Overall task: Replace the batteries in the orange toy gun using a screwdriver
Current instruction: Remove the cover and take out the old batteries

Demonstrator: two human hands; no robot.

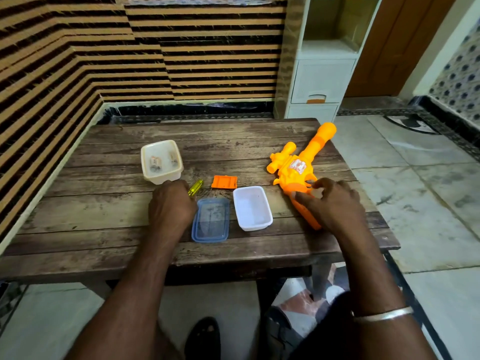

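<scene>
The orange toy gun [296, 166] lies on the right side of the wooden table [109, 203], barrel pointing away. My right hand [330, 203] rests on its rear part with curled fingers around the grip area. Its orange battery cover [224, 182] lies loose on the table's middle. My left hand [171, 201] is curled over the yellow-handled screwdriver [195, 187], whose handle end sticks out past the knuckles. A cream tub [161, 162] behind the left hand holds batteries.
An empty white tub [252, 207] and a blue translucent lid [211, 220] lie between my hands. The table's right edge is close to the gun. A white drawer cabinet [322, 74] stands behind the table, and a tiled floor lies to the right.
</scene>
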